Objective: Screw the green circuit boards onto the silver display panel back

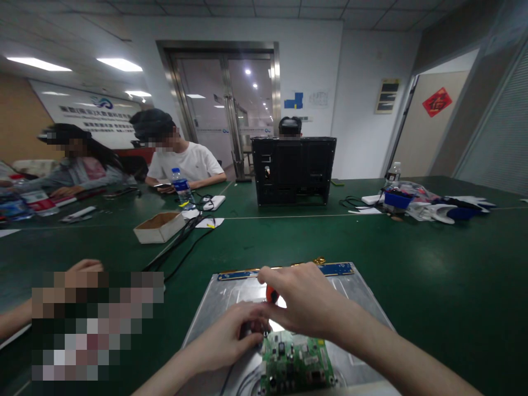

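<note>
A silver metal panel lies flat on the green table in front of me, with a blue strip board along its far edge. A green circuit board sits on the panel's near part. My right hand is closed round the orange handle of a screwdriver, held upright just above the circuit board's far left corner. My left hand is curled beside the screwdriver's lower end, fingers pinched at it where it meets the board.
A black open-backed chassis stands mid-table. A small cardboard box, black cables and a water bottle lie at left. White gloves and bags sit at right. Three people sit across; another person's hand rests at left.
</note>
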Available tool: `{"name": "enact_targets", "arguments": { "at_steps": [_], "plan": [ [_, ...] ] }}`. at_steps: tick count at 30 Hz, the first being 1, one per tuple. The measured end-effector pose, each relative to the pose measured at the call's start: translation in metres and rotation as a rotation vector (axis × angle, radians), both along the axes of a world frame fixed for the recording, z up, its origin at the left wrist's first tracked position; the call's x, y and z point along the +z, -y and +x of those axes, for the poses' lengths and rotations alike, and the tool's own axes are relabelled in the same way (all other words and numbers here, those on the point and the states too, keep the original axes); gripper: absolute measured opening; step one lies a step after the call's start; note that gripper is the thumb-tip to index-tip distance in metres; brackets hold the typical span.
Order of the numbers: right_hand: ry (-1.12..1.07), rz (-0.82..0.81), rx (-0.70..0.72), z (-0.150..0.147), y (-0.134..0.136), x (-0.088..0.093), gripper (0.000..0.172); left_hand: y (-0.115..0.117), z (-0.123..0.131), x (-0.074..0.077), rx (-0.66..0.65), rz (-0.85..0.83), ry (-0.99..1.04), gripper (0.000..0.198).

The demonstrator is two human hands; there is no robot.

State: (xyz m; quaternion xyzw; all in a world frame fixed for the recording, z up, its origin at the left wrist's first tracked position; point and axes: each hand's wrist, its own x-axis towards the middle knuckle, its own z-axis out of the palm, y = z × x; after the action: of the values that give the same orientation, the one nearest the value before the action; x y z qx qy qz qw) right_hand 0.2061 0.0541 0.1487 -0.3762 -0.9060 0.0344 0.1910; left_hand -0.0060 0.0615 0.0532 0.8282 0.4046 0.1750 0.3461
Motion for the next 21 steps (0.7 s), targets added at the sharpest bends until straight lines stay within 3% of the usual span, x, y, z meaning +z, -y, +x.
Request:
{"name": "enact_targets", "arguments": {
  "at_steps": [4,10,21],
  "plan": [
    [0.008,0.0,-0.011,-0.0009,0.0008,-0.0004,0.009,-0.003,-0.0016,-0.0023,-0.027,-0.016,-0.044,0.014],
    [-0.033,-0.017,0.027,0.0,0.0027,0.0019,0.021,-0.0036,-0.0017,-0.0035,-0.045,0.0,-0.016,0.015],
    [-0.026,0.023,0.005,0.0003,0.0014,-0.0005,0.013,-0.0029,-0.0035,-0.0055,-0.03,0.0,-0.025,0.014]
  ]
}}
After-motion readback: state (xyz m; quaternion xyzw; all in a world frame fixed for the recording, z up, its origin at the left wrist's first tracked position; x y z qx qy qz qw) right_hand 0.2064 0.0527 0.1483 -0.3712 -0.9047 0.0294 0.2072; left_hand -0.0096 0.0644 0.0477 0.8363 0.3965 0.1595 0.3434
